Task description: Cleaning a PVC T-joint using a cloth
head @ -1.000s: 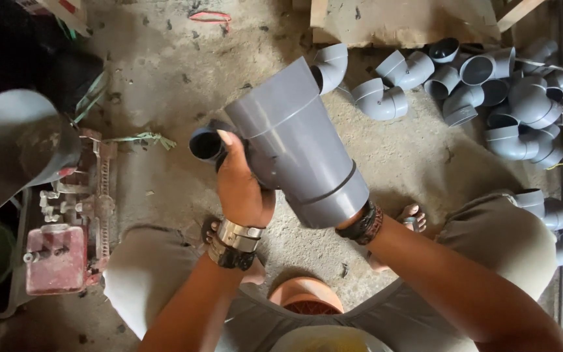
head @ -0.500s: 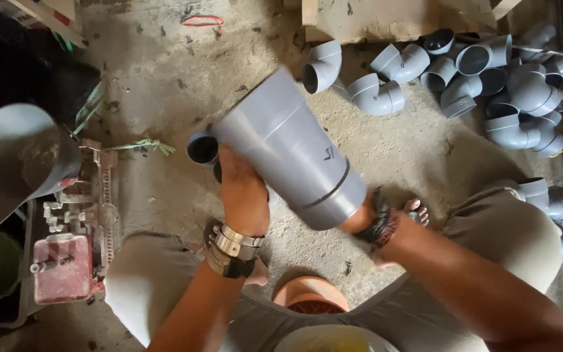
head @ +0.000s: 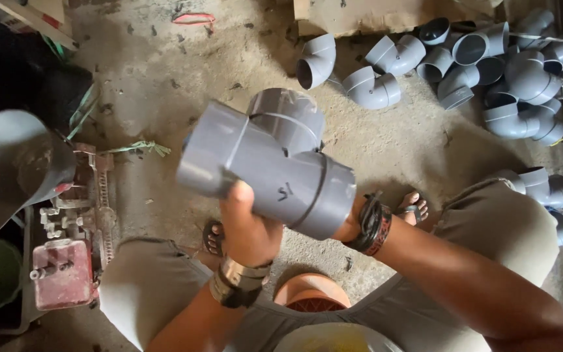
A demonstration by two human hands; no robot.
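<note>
**Tee fitting in hand, pile waiting**

Mid-frame, the left hand [head: 249, 225] clasps a large grey plastic tee pipe fitting [head: 265, 163] from below; the right hand [head: 350, 225], mostly hidden behind its wide end, seems to grip it too. The heap of grey plastic elbow fittings [head: 490, 58], upper right, looks untouched.

Soft, even daylight covers the concrete floor [head: 164, 72], with no hard glare anywhere. The grey pipe tee [head: 265, 163] shows a pale sheen on its upper curve, and its near end smears with motion blur. The left edge sinks into deep shadow, detail almost lost there. The pile of elbow fittings [head: 490, 58] reads fairly sharp, perhaps slightly washed out. Straight lines bow at the frame's corners, wide-lens style.
</note>
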